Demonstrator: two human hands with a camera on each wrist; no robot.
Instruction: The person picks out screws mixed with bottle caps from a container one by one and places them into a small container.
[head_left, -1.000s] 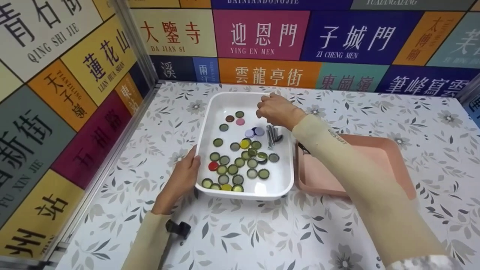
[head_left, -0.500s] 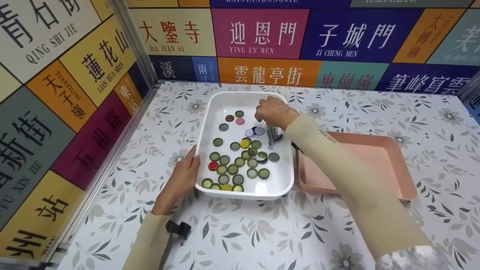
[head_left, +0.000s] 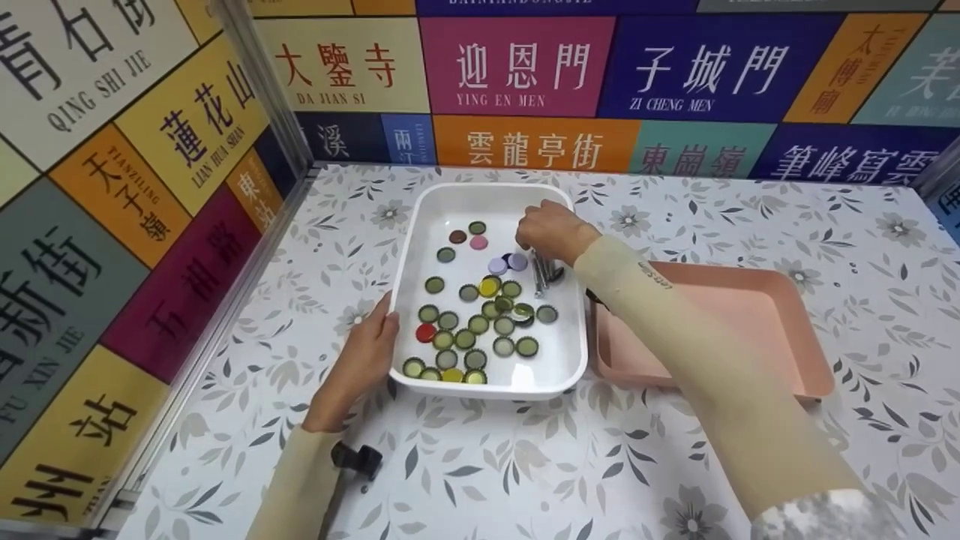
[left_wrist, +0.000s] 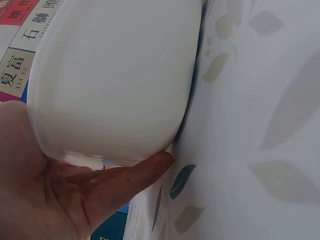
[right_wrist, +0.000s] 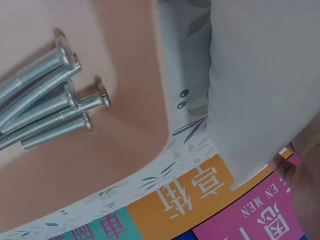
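Observation:
In the head view a white tray (head_left: 502,389) holds many bottle caps (head_left: 478,324) and a small bundle of metal bolts (head_left: 540,281) near its right wall. My left hand (head_left: 365,351) rests against the tray's left outer wall with fairly straight fingers; in the left wrist view a finger (left_wrist: 132,180) stretches along its surface. My right hand (head_left: 556,234) reaches over the right rim, fingers bent down at the bolts. Its fingertips are hidden, so whether it pinches a bolt does not show. The right wrist view shows only part of that hand, beyond the white tray's wall.
Right of the white tray sits a pink tray (head_left: 780,330), partly under my right forearm. Several bolts (right_wrist: 50,95) lie inside it in the right wrist view. Panels with street names (head_left: 517,67) stand behind and to the left of the flower-patterned table (head_left: 480,465).
My right hand has come down from the white tray's upper right rim to the bolts inside. The left hand stays at the tray's side.

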